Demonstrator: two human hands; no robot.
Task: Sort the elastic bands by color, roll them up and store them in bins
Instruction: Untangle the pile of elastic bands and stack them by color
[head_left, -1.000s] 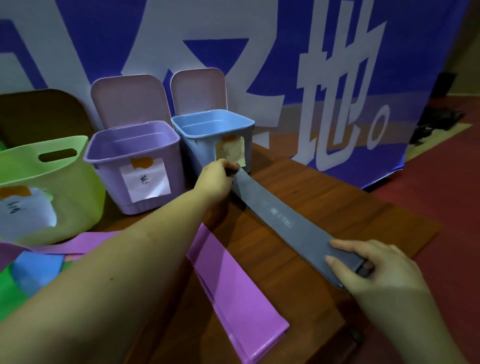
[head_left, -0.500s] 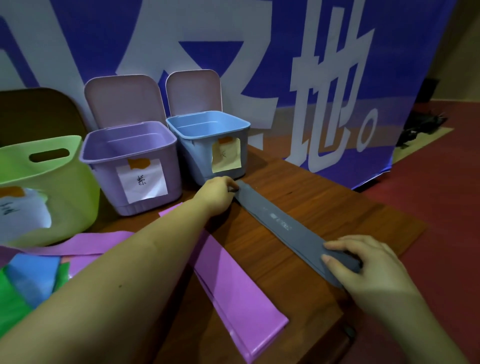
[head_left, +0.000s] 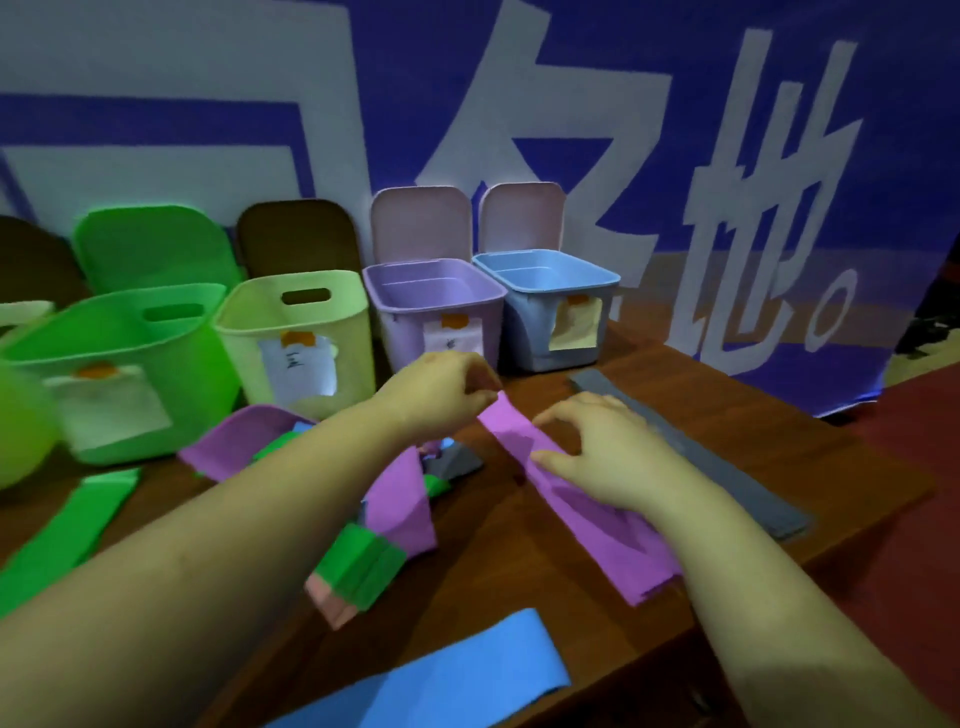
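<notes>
1. Wooden table (head_left: 519, 582) before a blue banner; flat purple elastic band (head_left: 582, 499) lies beside the flat grey elastic band (head_left: 691, 447).
2. Left hand (head_left: 441, 395) seemingly pinches its far end; right hand (head_left: 597, 447) presses it, fingers relaxed.
3. Loose rolling could spring open, missing the lilac plastic bin (head_left: 431, 306).

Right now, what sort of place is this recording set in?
Probably a staged sorting station indoors, not a home: a wooden table stands against a big blue banner with white characters, a row of paper-labelled plastic bins lines its back edge, and loose elastic bands lie spread in front.
</notes>
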